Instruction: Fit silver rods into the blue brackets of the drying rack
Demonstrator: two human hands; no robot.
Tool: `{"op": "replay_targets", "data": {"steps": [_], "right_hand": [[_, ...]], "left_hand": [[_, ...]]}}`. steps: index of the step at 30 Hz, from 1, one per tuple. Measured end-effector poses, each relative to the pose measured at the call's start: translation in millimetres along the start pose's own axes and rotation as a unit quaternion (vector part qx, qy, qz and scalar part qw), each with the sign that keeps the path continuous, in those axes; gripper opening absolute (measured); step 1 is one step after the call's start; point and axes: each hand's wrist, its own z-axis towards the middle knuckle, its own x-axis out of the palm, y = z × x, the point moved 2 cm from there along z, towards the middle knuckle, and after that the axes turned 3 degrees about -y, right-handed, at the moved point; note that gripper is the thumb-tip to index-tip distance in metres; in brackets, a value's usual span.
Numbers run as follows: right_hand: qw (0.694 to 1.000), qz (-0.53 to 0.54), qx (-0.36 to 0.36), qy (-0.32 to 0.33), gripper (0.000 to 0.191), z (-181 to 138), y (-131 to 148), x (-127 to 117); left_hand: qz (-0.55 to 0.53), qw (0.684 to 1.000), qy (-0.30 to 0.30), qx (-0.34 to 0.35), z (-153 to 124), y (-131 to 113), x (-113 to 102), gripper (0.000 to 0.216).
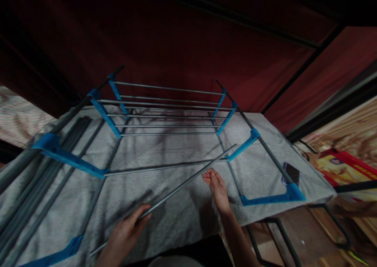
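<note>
A thin metal rod [182,185] slants up from lower left to the right, with my left hand [125,229] closed round its lower part. Just below the rod's upper part is my right hand [216,184], its fingers curled and fingertips pressed together; what they hold, if anything, is too small to make out. Beyond both hands stands a rack frame of grey tubes and blue plastic brackets [243,146]. Several thin rods [165,134] span its far brackets. A single crossbar [165,167] joins the middle pair, and the held rod's upper end passes over it.
The frame rests on a grey cloth-covered table [176,147]. Several loose grey tubes [38,184] lie along its left side. A dark phone [291,173] is by the right tube. A red and yellow package [344,168] sits beyond the right edge, and a dark red curtain [165,39] hangs behind.
</note>
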Motion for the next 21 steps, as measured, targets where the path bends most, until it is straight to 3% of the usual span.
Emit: {"op": "replay_targets", "data": {"steps": [5, 12, 21], "right_hand": [[0.997, 0.071, 0.015, -0.031, 0.046, 2.4, 7.2, -7.6], [0.992, 0.121, 0.015, 0.022, 0.038, 0.3, 22.9, -7.0], [0.985, 0.153, 0.012, -0.077, 0.033, 23.2, 20.0, -36.5]], "left_hand": [[0.022, 1.000, 0.014, 0.017, -3.3, 8.0, -4.6, 0.029], [0.033, 0.999, 0.018, 0.033, -7.2, 15.9, -16.4, 0.031], [0.080, 0.996, 0.021, 0.029, 4.2, 19.5, -13.8, 0.029]]}}
